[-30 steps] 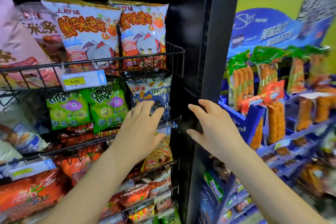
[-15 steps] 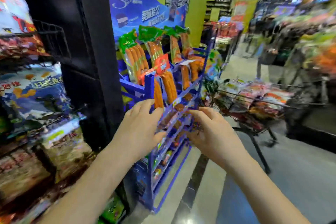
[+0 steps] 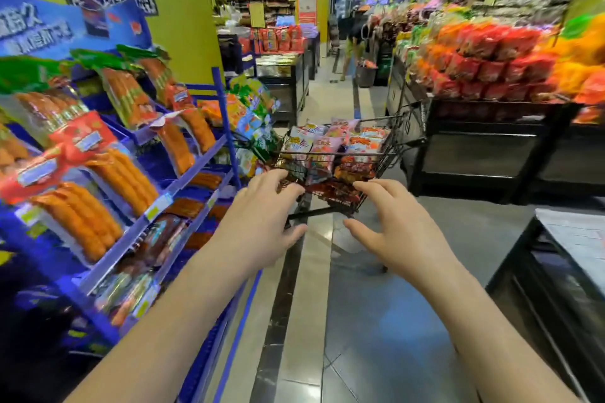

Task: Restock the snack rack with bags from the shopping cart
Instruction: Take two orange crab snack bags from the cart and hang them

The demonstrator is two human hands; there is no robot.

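Hands out front, both empty. Left hand (image 3: 262, 222) is palm down, fingers loosely spread and a little bent, thumb pointing inward. Right hand (image 3: 396, 226) mirrors it, with spread fingers, thumb turned toward the left hand and a gap between the two. Neither grips anything.

Shopping cart (image 3: 391, 147), dark wire, stands in the aisle straight ahead, just beyond the fingertips as seen from the head camera. Fingertips overlap its near end in the view; cannot tell whether they touch it. Bags (image 3: 327, 147) fill the cart to the rim: pink, white and red snack packs, heaped loosely, print too blurred to read.

On the left, close alongside, is a blue rack (image 3: 203, 160) with sloped shelves of sausage packs (image 3: 108, 180). On the right, beyond the cart, is a black display table (image 3: 491, 141) piled with red and orange packets (image 3: 484, 56). Grey tiled floor (image 3: 360, 321) with a dark strip runs under the cart. A blurred person (image 3: 352, 42) stands far down the aisle.
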